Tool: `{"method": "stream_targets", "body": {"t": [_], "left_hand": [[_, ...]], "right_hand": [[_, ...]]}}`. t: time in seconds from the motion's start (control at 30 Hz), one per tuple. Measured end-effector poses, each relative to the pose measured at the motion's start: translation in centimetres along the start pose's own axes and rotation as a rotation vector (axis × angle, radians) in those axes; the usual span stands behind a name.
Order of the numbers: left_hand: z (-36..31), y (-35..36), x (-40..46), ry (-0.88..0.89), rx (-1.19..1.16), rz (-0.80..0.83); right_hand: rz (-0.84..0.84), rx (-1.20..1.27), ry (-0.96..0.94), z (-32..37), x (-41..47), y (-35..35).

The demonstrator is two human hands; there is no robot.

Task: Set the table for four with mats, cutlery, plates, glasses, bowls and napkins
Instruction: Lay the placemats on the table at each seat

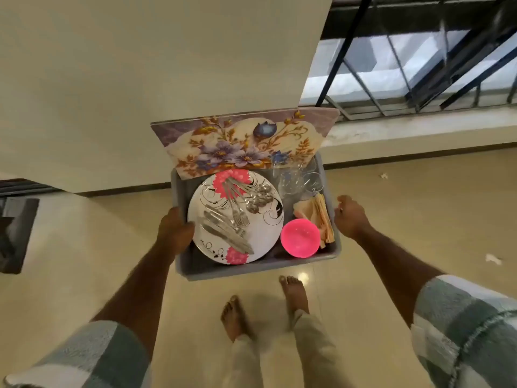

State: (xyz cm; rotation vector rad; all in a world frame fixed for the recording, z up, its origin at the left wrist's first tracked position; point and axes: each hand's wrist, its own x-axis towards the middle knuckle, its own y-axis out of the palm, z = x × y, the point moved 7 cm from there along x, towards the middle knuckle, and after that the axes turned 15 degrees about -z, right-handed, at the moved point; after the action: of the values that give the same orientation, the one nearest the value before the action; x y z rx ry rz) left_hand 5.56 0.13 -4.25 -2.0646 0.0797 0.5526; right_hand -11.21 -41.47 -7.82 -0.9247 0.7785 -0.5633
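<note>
Person is standing barefoot on a tiled floor, carrying a grey tub (pixel 251 268) off the ground: left hand (pixel 174 229) is gripping its left rim, right hand (pixel 351 217) is curling over its right rim. Inside, cutlery (pixel 237 214) is lying on a floral plate (pixel 260 233); pink bowl (pixel 300 238), folded napkins (pixel 321 217) and clear glasses (pixel 300 180) are sitting at right, floral mats (pixel 243 144) are leaning at the far end.

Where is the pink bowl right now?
In the head view, the pink bowl sits in the near right corner of the grey bin, right of the floral plate and beside the napkins.
</note>
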Motion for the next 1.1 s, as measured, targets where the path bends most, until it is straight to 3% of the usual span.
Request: {"method": "stream_targets", "body": {"t": [0.13,0.27,0.43,0.57,1.1], "left_hand": [[2.2,2.2,2.6,-0.100,-0.065,-0.059],[3.9,3.4,5.1,-0.096,0.043,-0.118],[7.1,5.4,7.0,-0.287,-0.224,-0.018],[8.2,5.2,8.2,-0.351,-0.295,-0.005],[9.7,5.9,9.0,-0.182,-0.032,-0.105]], "right_hand": [[0.063,-0.019,0.087,-1.4,1.9,1.8],[0.060,0.000,0.065,-0.6,3.3,3.2],[0.019,0.041,0.076,-0.2,4.9,4.6],[-0.003,0.040,0.106,0.0,5.2,5.0],[-0.087,-0.003,0.141,-0.1,4.8,4.9]]}}
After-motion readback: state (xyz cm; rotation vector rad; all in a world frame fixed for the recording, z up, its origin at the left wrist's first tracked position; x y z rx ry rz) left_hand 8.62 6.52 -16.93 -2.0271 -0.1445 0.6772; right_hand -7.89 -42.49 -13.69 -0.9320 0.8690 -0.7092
